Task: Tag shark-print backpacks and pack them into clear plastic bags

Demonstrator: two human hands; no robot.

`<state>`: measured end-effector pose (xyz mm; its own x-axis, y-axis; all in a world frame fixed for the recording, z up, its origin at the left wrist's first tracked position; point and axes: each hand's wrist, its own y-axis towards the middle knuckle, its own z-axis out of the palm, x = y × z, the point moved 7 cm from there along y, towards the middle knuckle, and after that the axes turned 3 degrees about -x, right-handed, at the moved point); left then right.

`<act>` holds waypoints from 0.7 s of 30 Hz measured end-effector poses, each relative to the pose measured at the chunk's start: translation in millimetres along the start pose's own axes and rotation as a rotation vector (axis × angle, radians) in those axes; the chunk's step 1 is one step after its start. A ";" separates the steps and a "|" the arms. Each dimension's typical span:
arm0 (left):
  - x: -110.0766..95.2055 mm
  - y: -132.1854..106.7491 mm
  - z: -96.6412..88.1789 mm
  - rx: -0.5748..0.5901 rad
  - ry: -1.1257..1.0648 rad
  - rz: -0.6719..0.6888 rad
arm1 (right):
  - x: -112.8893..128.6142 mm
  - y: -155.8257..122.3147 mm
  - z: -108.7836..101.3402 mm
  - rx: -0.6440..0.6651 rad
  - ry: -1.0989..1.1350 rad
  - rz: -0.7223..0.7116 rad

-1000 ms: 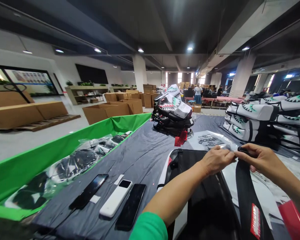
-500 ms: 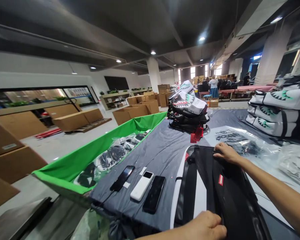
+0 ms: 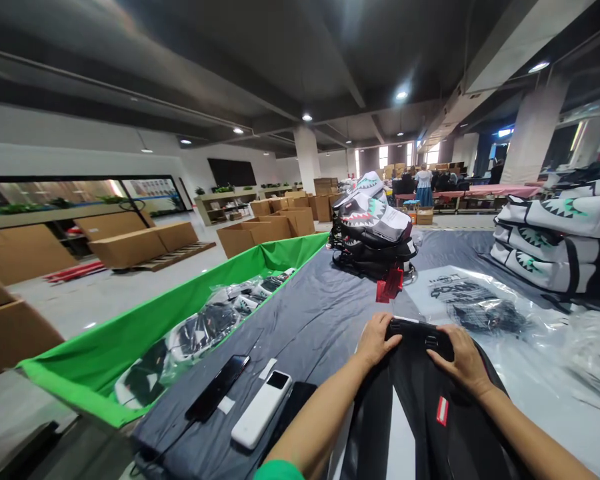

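A black backpack (image 3: pixel 420 400) with a white stripe and a small red-and-white label lies on the grey-covered table in front of me. My left hand (image 3: pixel 379 339) is closed round the left corner of its top edge. At the right of that same edge, my right hand (image 3: pixel 461 357) grips the fabric, thumb towards me and fingers over the far side. A dark strap buckle shows between the two hands. The backpack's lower end runs out of the picture, and my left forearm hides part of its left side.
Left of my arm lie a phone (image 3: pixel 219 388), a white power bank (image 3: pixel 263 410) and a partly hidden black phone (image 3: pixel 293 407). A green fabric bin (image 3: pixel 180 300) holds bagged goods. Shark-face bags are stacked ahead (image 3: pixel 373 220) and right (image 3: pixel 555 247), near clear plastic bags (image 3: pixel 485 300).
My left hand has moved from the backpack's near part up to its top left corner. My right hand has shifted slightly along the top edge. The view has tilted and shifted slightly.
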<state>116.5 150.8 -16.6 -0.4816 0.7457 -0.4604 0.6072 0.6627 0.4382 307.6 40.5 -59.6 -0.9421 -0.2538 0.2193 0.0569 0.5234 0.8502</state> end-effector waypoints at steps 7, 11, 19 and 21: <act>-4.1 -73.1 6.9 0.008 0.306 0.098 | 44.6 -38.7 -13.5 0.169 -0.101 -0.092; 5.8 -65.1 26.2 0.254 0.380 0.087 | 33.4 -54.9 -1.8 0.380 -0.003 0.019; 23.7 8.4 70.2 0.396 0.425 -0.081 | -31.2 -32.6 92.6 0.591 -0.037 0.166; 9.3 1.0 68.1 0.379 0.429 -0.102 | -36.3 -31.7 100.4 0.566 -0.025 0.163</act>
<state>155.7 153.7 -73.0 -0.7150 0.6924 -0.0968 0.6896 0.7212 0.0650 306.8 114.8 -142.7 -0.9440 -0.1174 0.3085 0.0233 0.9085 0.4172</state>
